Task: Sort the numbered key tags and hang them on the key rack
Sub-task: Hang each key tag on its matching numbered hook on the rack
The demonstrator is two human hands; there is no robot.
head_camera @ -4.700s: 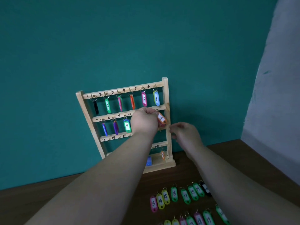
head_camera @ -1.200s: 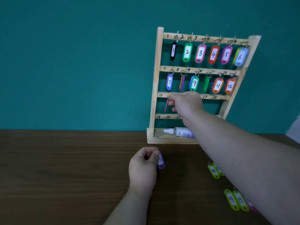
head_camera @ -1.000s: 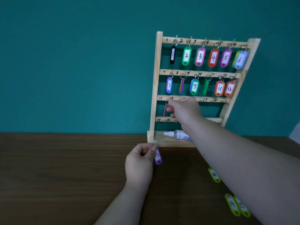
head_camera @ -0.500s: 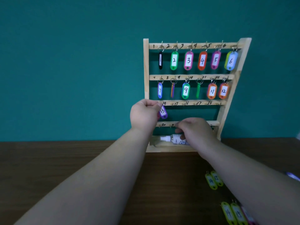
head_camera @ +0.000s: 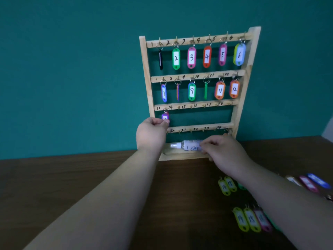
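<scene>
The wooden key rack (head_camera: 237,109) stands against the teal wall. Tags 1 to 6 hang on its top rail and 7 to 12 on the second. My left hand (head_camera: 152,134) pinches the lower end of a purple tag (head_camera: 165,116), which hangs at the leftmost hook of the third rail, by the mark 13. The other hooks on the third and fourth rails are bare. My right hand (head_camera: 223,152) sits at the rack's base, fingers over the ledge and thumb at its front edge. Loose yellow tags (head_camera: 227,185) lie on the table to the right.
A small white bottle (head_camera: 189,146) lies in the rack's base tray, touching my right fingertips. More loose tags lie in a row at the lower right (head_camera: 252,221), and red and blue ones (head_camera: 313,182) sit at the far right on the dark wooden table (head_camera: 54,186).
My left hand rose from the table with the purple tag up to the third rail's first hook. My right hand dropped from that rail to the rack's base.
</scene>
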